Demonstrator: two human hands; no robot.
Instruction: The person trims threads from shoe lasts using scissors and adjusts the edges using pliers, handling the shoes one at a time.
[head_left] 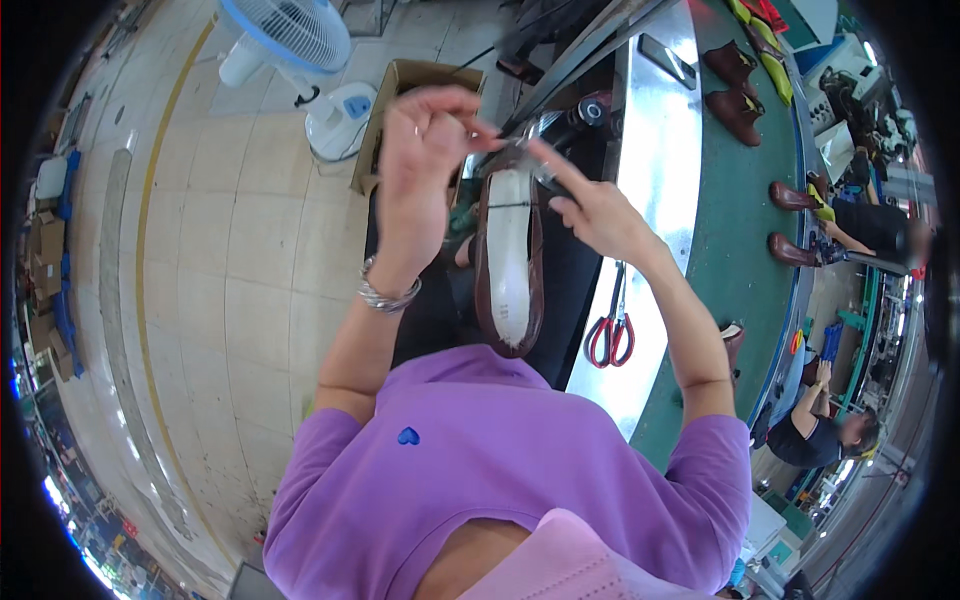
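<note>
A brown shoe (509, 270) with a long white surface facing up rests over my dark-clothed lap, and a thin dark line crosses the white. Above its far end, my left hand (425, 140) is raised and blurred, its fingers bent in a pinch toward the right hand. What the pinch holds is too small and smeared to make out. My right hand (603, 212) is closed around a small tool (552, 182) with a dark part and a shiny part, its index finger stretched toward the left fingertips. The tool's kind does not show clearly.
Red-handled scissors (610, 340) and a phone (667, 62) lie on the metal ledge (655, 150) at right. Beyond it, a green conveyor (720, 215) carries brown shoes (735, 115). A cardboard box (400, 75) and a fan (290, 35) stand ahead left. Other people work far right.
</note>
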